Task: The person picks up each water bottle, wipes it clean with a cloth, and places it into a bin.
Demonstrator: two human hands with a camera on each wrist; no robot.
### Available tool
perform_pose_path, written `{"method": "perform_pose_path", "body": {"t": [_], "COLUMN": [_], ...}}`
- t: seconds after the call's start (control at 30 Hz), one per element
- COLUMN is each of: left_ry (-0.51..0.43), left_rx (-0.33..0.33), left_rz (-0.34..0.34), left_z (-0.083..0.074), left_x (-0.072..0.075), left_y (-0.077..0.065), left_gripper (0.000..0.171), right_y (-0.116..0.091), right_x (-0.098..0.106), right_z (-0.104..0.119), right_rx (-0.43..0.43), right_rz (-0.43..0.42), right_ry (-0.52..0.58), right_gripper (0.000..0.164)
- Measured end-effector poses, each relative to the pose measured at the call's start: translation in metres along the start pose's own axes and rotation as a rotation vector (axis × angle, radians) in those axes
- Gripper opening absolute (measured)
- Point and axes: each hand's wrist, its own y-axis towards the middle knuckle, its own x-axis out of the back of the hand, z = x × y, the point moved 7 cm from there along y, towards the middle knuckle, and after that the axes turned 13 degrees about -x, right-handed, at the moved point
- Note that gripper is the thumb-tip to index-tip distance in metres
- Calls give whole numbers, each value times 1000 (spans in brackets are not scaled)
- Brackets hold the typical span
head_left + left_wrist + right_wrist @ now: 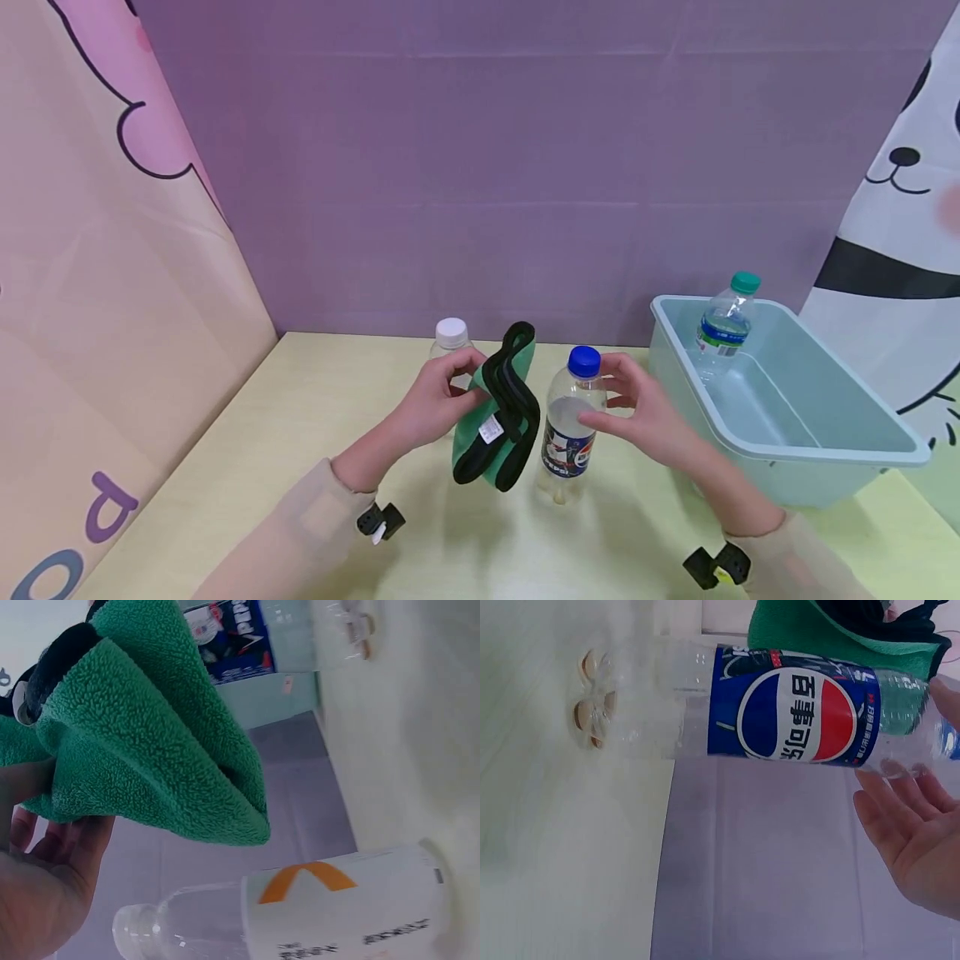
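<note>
My left hand [438, 400] grips a folded green cloth [517, 367] with black edging and a white tag, held up above the table. The left wrist view shows the fleecy green cloth [142, 742] pinched between thumb and fingers. To its right, a clear Pepsi bottle [567, 450] with a blue cap stands upright. My right hand [645, 408] holds this bottle near its shoulder, thumb in front and fingers behind. In the right wrist view the Pepsi bottle [795, 712] has its base on the table. Partly hidden behind my left hand stands a white-capped bottle [452, 333].
A pale blue plastic bin [825, 454] stands at the right of the table [360, 367]. Inside it leans a clear bottle [725, 323] with a green cap. A purple backdrop [450, 167] rises behind the table's far edge.
</note>
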Motion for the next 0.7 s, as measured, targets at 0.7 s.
{"method": "perform_pose_path", "body": {"t": [0.7], "left_ry": [-1], "left_rx": [-27], "left_rz": [155], "left_z": [2], "left_x": [-39], "left_y": [26], "left_gripper": [14], "right_y": [4], "right_x": [4], "right_z": [-3], "right_rx": [90], "right_rz": [56], "right_ry": [13], "right_gripper": [44]}}
